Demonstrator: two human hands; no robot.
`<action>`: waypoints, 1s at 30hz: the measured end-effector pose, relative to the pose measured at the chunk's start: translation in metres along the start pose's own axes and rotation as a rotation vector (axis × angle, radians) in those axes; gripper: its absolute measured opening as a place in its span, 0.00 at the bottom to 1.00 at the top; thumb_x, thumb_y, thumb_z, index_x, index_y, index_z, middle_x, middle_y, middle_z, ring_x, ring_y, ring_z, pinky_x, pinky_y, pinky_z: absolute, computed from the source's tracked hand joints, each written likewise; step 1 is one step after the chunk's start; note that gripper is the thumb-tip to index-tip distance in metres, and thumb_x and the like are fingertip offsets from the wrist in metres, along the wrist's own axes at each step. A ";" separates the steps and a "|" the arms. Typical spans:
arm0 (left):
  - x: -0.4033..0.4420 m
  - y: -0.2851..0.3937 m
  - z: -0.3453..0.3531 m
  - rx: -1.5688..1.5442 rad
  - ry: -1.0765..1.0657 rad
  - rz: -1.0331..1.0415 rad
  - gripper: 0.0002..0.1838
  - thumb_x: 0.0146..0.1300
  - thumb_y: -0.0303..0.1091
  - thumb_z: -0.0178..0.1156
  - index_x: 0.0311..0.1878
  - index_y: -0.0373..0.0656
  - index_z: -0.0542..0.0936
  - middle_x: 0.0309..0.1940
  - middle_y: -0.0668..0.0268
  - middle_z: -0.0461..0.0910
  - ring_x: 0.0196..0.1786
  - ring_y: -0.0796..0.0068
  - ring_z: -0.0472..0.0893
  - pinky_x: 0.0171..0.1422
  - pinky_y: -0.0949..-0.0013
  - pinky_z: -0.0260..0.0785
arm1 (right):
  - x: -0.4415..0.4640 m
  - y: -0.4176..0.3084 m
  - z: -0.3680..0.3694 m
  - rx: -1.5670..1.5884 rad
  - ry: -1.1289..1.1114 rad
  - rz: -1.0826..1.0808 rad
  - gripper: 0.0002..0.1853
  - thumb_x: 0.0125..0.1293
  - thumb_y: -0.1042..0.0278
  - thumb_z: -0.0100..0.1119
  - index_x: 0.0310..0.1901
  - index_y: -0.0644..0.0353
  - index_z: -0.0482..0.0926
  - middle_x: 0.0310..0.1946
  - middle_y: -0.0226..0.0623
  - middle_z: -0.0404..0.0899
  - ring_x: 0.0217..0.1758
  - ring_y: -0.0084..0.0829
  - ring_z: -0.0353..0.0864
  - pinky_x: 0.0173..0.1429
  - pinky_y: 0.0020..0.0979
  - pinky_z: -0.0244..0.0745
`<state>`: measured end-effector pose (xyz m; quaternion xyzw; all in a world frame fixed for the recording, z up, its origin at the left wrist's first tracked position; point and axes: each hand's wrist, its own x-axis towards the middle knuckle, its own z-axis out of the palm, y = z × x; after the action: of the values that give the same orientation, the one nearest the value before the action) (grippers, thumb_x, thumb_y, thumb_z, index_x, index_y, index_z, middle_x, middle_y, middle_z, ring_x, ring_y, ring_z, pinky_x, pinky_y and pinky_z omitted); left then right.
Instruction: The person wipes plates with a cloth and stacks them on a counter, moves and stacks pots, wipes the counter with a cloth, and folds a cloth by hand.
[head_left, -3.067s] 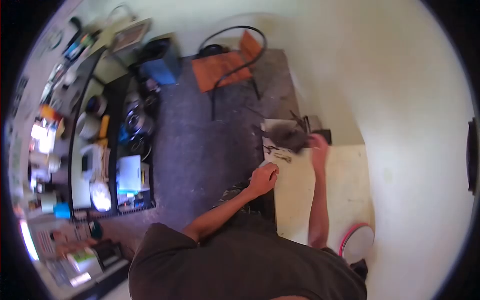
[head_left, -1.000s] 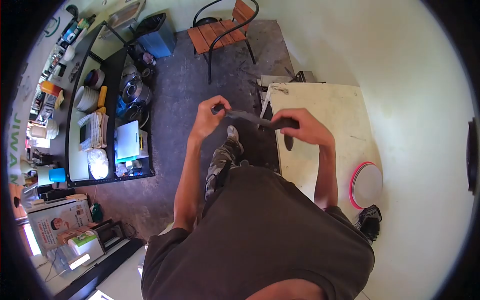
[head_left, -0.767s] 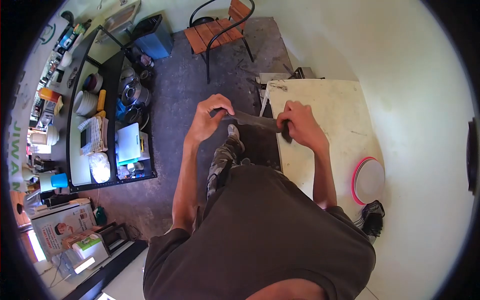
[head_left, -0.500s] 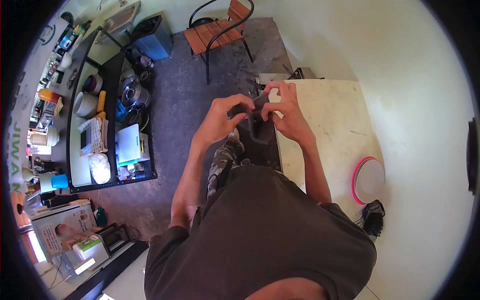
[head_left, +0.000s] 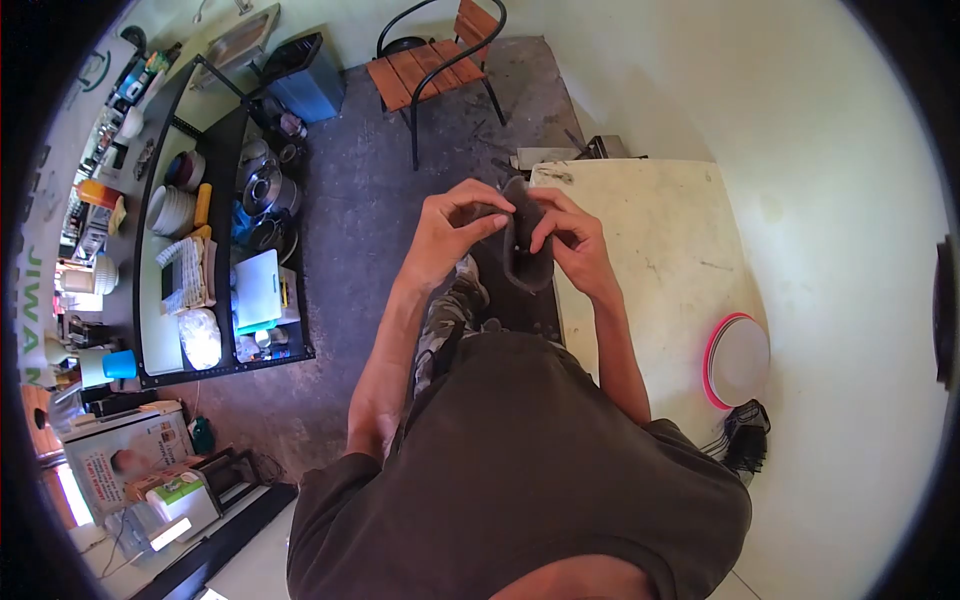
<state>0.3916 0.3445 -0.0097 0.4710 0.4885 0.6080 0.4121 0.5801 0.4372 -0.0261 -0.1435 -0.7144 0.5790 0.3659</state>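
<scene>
A dark grey, soft-looking cloth item [head_left: 530, 270] hangs between my hands, its sides a little apart at the top like an opening. My left hand [head_left: 455, 228] pinches its left edge between thumb and fingers. On the other side, my right hand [head_left: 575, 240] grips the right edge with bent fingers, some of them at the opening. The item is held in the air beside the left edge of the pale table [head_left: 660, 260], above the dark floor. What lies inside it cannot be made out.
An orange slatted chair [head_left: 425, 72] and a blue bin [head_left: 308, 85] stand at the back. Shelves with bowls [head_left: 172, 208] and pots [head_left: 268, 188] are on the left. A round pink-rimmed object [head_left: 738, 362] and a black wire-like item [head_left: 745, 440] lie at the right.
My hands have come together from a wider spacing, where the dark item was stretched flat between them. It now hangs folded and parted at the top. Earlier, my right hand was reaching over the table's far end.
</scene>
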 end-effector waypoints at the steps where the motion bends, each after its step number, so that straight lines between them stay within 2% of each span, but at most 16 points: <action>1: 0.000 0.001 0.001 0.020 0.011 0.008 0.09 0.57 0.20 0.69 0.42 0.37 0.86 0.43 0.69 0.80 0.47 0.82 0.76 0.50 0.77 0.68 | -0.001 0.000 0.000 -0.027 -0.038 -0.007 0.14 0.48 0.91 0.45 0.26 0.64 0.80 0.56 0.47 0.78 0.58 0.39 0.79 0.60 0.31 0.69; 3: -0.001 0.002 0.004 0.062 0.030 0.024 0.09 0.57 0.21 0.69 0.42 0.38 0.86 0.45 0.68 0.79 0.49 0.80 0.76 0.54 0.74 0.68 | -0.002 -0.001 0.001 -0.058 -0.074 -0.019 0.14 0.49 0.91 0.45 0.26 0.64 0.80 0.56 0.47 0.79 0.57 0.38 0.80 0.60 0.30 0.69; 6: 0.001 0.002 0.001 0.185 0.015 0.014 0.09 0.56 0.21 0.70 0.41 0.37 0.86 0.43 0.68 0.80 0.47 0.79 0.77 0.56 0.73 0.68 | -0.004 -0.004 0.007 -0.049 -0.065 -0.031 0.13 0.49 0.90 0.45 0.26 0.64 0.80 0.55 0.47 0.80 0.55 0.36 0.80 0.58 0.30 0.69; 9: 0.003 -0.003 0.000 0.140 -0.015 0.053 0.09 0.55 0.20 0.70 0.40 0.39 0.87 0.38 0.70 0.80 0.40 0.82 0.76 0.43 0.78 0.67 | -0.007 0.000 0.009 -0.010 -0.060 0.009 0.13 0.49 0.90 0.45 0.27 0.64 0.79 0.55 0.46 0.78 0.53 0.36 0.79 0.55 0.31 0.70; 11: 0.001 -0.005 -0.001 0.178 0.023 -0.006 0.10 0.54 0.19 0.70 0.41 0.39 0.86 0.35 0.73 0.79 0.38 0.85 0.75 0.40 0.79 0.65 | -0.010 0.001 0.011 -0.010 -0.055 0.090 0.12 0.51 0.89 0.46 0.27 0.63 0.79 0.53 0.45 0.77 0.52 0.36 0.78 0.54 0.32 0.71; 14: 0.001 -0.008 0.000 0.166 0.093 -0.026 0.12 0.53 0.19 0.70 0.42 0.40 0.85 0.32 0.76 0.77 0.34 0.89 0.73 0.37 0.80 0.63 | -0.013 0.003 0.017 -0.225 0.035 -0.035 0.09 0.54 0.85 0.48 0.30 0.61 0.78 0.51 0.44 0.75 0.51 0.38 0.77 0.53 0.32 0.71; 17: 0.009 0.001 0.004 0.129 0.108 -0.008 0.16 0.54 0.20 0.70 0.47 0.39 0.84 0.30 0.78 0.75 0.34 0.90 0.72 0.38 0.82 0.63 | -0.025 -0.009 0.010 -0.308 -0.034 0.050 0.04 0.58 0.77 0.56 0.34 0.59 0.78 0.49 0.43 0.74 0.50 0.40 0.76 0.52 0.32 0.72; 18: 0.013 0.004 0.007 0.113 0.100 -0.002 0.17 0.55 0.20 0.70 0.49 0.38 0.84 0.29 0.78 0.74 0.34 0.90 0.72 0.39 0.82 0.63 | -0.033 -0.011 0.013 -0.421 0.014 0.042 0.03 0.58 0.75 0.59 0.34 0.59 0.78 0.48 0.42 0.75 0.50 0.40 0.76 0.51 0.33 0.72; 20: 0.022 -0.002 0.009 0.125 0.052 -0.019 0.18 0.54 0.21 0.71 0.49 0.39 0.84 0.29 0.78 0.74 0.34 0.89 0.72 0.39 0.82 0.63 | -0.050 -0.012 0.016 -0.654 0.114 0.035 0.06 0.57 0.70 0.64 0.35 0.58 0.77 0.47 0.40 0.76 0.48 0.40 0.76 0.50 0.34 0.73; 23: 0.029 -0.015 0.016 0.212 -0.099 -0.119 0.18 0.53 0.20 0.72 0.49 0.39 0.85 0.31 0.77 0.77 0.35 0.88 0.74 0.39 0.81 0.65 | -0.078 0.001 -0.001 -0.639 0.156 0.155 0.10 0.56 0.69 0.69 0.35 0.59 0.76 0.42 0.38 0.79 0.46 0.39 0.78 0.50 0.34 0.74; 27: 0.056 -0.062 0.026 0.396 -0.461 -0.194 0.19 0.47 0.22 0.74 0.46 0.40 0.86 0.29 0.69 0.82 0.32 0.83 0.77 0.38 0.73 0.69 | -0.107 0.006 -0.029 -0.544 0.356 0.250 0.09 0.55 0.74 0.68 0.35 0.60 0.76 0.34 0.37 0.80 0.40 0.40 0.81 0.47 0.33 0.75; 29: 0.070 -0.080 0.040 0.604 -0.504 -0.171 0.17 0.46 0.22 0.73 0.43 0.40 0.86 0.30 0.63 0.83 0.33 0.76 0.81 0.39 0.70 0.71 | -0.113 0.013 -0.042 -0.396 0.489 0.292 0.08 0.56 0.76 0.67 0.35 0.60 0.76 0.32 0.37 0.80 0.38 0.41 0.81 0.45 0.34 0.76; 30: 0.074 -0.080 0.047 0.710 -0.516 -0.157 0.16 0.46 0.22 0.73 0.41 0.41 0.86 0.30 0.60 0.84 0.33 0.72 0.83 0.40 0.68 0.72 | -0.113 0.017 -0.046 -0.488 0.558 0.253 0.08 0.55 0.79 0.65 0.36 0.59 0.76 0.31 0.38 0.80 0.35 0.43 0.81 0.42 0.36 0.76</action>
<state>0.4241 0.4402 -0.0718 0.6812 0.5824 0.2322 0.3780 0.6862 0.4043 -0.0793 -0.4652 -0.6806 0.3715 0.4271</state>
